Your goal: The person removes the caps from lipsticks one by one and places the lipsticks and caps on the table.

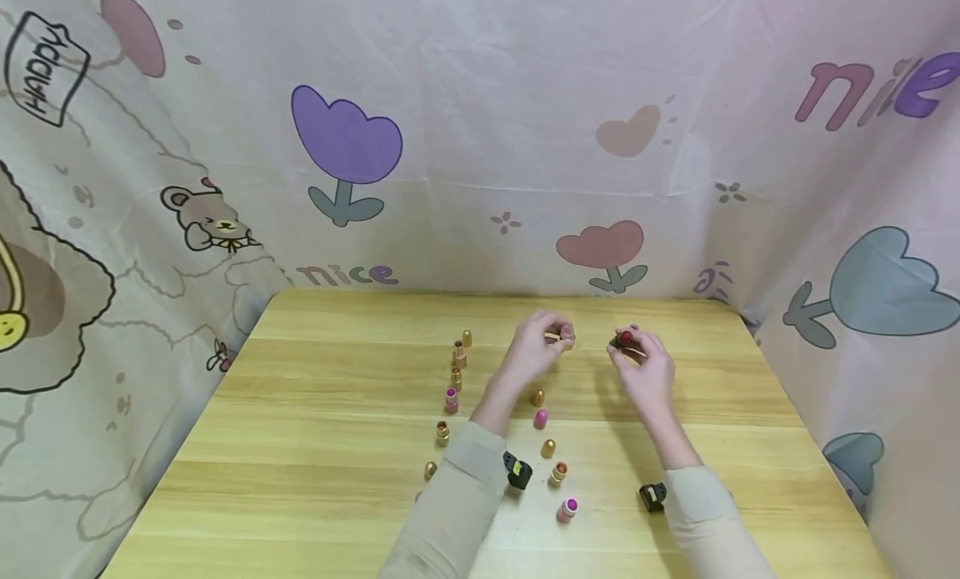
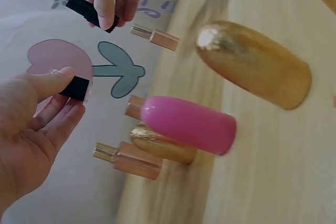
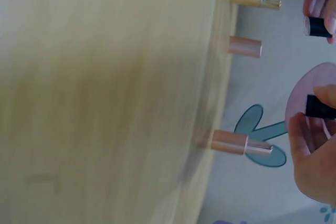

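My left hand (image 1: 542, 341) pinches a short black cap with a clear rim (image 2: 76, 88) between thumb and fingers, held above the far part of the table. Across a small gap, my right hand (image 1: 647, 369) grips a black lipstick tube (image 2: 86, 10); its red tip (image 1: 626, 336) shows in the head view. Cap and tube are apart. Close below my left hand stand a gold cap (image 1: 538, 397) and a pink cap (image 1: 542, 419). In the right wrist view, the fingers of my right hand curl about the tube's black body (image 3: 319, 107).
Left of my left forearm runs a row of uncapped lipsticks, among them a rose-gold tube (image 1: 460, 356) and one with a magenta tip (image 1: 452, 401). Another magenta-tipped lipstick (image 1: 567, 510) stands between the forearms. A patterned cloth (image 1: 465, 171) hangs behind the wooden table (image 1: 300, 446).
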`<state>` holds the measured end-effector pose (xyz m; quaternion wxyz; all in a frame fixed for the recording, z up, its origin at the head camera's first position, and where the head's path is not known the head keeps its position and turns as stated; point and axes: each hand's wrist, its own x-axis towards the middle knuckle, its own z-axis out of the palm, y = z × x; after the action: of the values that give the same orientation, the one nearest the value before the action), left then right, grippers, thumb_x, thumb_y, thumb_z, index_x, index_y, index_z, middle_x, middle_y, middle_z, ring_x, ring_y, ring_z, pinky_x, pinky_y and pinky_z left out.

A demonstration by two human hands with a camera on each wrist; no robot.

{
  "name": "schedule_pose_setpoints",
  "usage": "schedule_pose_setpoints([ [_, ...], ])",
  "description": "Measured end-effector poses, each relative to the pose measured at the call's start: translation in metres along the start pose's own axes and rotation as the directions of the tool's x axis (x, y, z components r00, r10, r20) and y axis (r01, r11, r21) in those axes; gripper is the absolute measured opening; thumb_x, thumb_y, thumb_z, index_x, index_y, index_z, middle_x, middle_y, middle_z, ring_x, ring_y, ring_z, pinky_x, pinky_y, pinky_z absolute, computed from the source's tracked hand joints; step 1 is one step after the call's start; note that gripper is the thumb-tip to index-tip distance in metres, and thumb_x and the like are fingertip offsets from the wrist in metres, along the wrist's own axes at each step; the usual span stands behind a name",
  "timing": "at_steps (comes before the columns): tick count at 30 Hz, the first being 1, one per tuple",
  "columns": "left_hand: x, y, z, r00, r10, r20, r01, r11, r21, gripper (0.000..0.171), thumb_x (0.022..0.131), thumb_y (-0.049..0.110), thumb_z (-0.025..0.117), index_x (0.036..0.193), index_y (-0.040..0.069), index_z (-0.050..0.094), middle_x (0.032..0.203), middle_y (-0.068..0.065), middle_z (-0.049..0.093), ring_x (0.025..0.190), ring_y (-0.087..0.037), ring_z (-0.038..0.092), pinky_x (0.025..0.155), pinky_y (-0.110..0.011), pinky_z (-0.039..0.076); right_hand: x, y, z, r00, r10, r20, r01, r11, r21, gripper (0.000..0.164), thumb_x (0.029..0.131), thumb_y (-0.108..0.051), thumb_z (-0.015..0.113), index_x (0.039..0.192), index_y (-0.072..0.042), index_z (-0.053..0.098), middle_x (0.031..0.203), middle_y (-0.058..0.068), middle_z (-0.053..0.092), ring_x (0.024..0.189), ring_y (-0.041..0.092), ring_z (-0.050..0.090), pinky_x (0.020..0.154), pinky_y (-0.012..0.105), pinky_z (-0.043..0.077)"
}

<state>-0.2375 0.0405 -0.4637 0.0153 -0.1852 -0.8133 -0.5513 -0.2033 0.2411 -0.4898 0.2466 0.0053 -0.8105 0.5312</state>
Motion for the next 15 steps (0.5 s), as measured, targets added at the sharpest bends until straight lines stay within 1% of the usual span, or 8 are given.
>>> schedule_pose_setpoints([
  [2,0.000,-0.002,0.001,1.000,-0.004,0.022,0.003,0.998,0.055,0.025,0.094,0.001,0.075,0.118,0.002,0.070,0.115,-0.006,0.063,0.105,-0.015,0.065,0.091,-0.015,0.057,0.000,0.002,-0.004,0.998,0.038,0.047,-0.037,0.999,-0.034,0.029,0.088,0.006,0.077,0.116,0.010,0.069,0.119,0.024,0.067,0.106,0.036,0.069,0.087,0.011,0.056],
  [4,0.001,-0.004,0.003,0.999,-0.011,0.040,0.006,0.994,0.113,0.024,0.095,0.004,0.075,0.118,0.004,0.070,0.115,-0.005,0.064,0.105,-0.014,0.064,0.092,-0.018,0.057,-0.001,0.003,-0.008,0.992,0.080,0.096,-0.073,0.994,-0.078,0.030,0.090,0.003,0.076,0.118,0.010,0.069,0.118,0.027,0.068,0.104,0.042,0.071,0.083,0.006,0.054],
  [6,0.001,-0.006,0.004,0.998,-0.018,0.054,0.009,0.987,0.160,0.024,0.095,0.007,0.075,0.119,0.005,0.070,0.114,-0.003,0.064,0.104,-0.014,0.064,0.093,-0.019,0.056,-0.001,0.005,-0.011,0.983,0.123,0.139,-0.106,0.987,-0.123,0.031,0.092,0.001,0.074,0.121,0.009,0.069,0.118,0.028,0.069,0.104,0.043,0.071,0.080,0.004,0.053],
  [7,0.002,-0.007,0.005,0.998,-0.019,0.064,0.006,0.983,0.185,0.025,0.095,0.008,0.075,0.119,0.005,0.070,0.114,-0.003,0.065,0.104,-0.014,0.063,0.093,-0.019,0.056,-0.001,0.006,-0.012,0.978,0.141,0.154,-0.117,0.981,-0.151,0.032,0.092,0.000,0.074,0.122,0.008,0.069,0.117,0.028,0.070,0.103,0.042,0.072,0.079,0.005,0.053],
  [9,0.003,-0.009,0.008,0.996,-0.016,0.084,-0.003,0.975,0.222,0.026,0.096,0.009,0.075,0.121,0.005,0.070,0.113,-0.004,0.065,0.103,-0.014,0.063,0.093,-0.019,0.055,0.000,0.010,-0.015,0.968,0.172,0.183,-0.135,0.970,-0.201,0.034,0.092,-0.001,0.074,0.124,0.006,0.068,0.114,0.027,0.071,0.101,0.040,0.073,0.080,0.014,0.059],
  [11,0.004,-0.009,0.010,0.994,-0.007,0.105,-0.019,0.969,0.245,0.027,0.096,0.009,0.075,0.122,0.005,0.069,0.112,-0.004,0.065,0.102,-0.013,0.063,0.092,-0.017,0.054,0.000,0.012,-0.017,0.960,0.192,0.204,-0.138,0.958,-0.253,0.035,0.092,-0.003,0.075,0.125,0.005,0.068,0.112,0.026,0.073,0.099,0.039,0.074,0.083,0.027,0.063],
  [13,0.006,-0.010,0.012,0.992,0.003,0.128,-0.037,0.962,0.271,0.028,0.096,0.009,0.075,0.123,0.006,0.069,0.111,-0.003,0.066,0.101,-0.013,0.063,0.091,-0.016,0.054,0.001,0.015,-0.018,0.952,0.203,0.230,-0.129,0.945,-0.300,0.036,0.091,-0.004,0.076,0.125,0.006,0.067,0.110,0.026,0.074,0.098,0.039,0.074,0.086,0.041,0.063],
  [15,0.007,-0.010,0.013,0.989,0.006,0.149,-0.049,0.955,0.292,0.028,0.096,0.008,0.075,0.124,0.007,0.069,0.109,-0.002,0.065,0.100,-0.012,0.063,0.091,-0.016,0.054,0.002,0.017,-0.019,0.943,0.209,0.258,-0.115,0.935,-0.337,0.034,0.091,-0.004,0.076,0.123,0.007,0.067,0.110,0.027,0.073,0.098,0.040,0.073,0.088,0.051,0.061],
])
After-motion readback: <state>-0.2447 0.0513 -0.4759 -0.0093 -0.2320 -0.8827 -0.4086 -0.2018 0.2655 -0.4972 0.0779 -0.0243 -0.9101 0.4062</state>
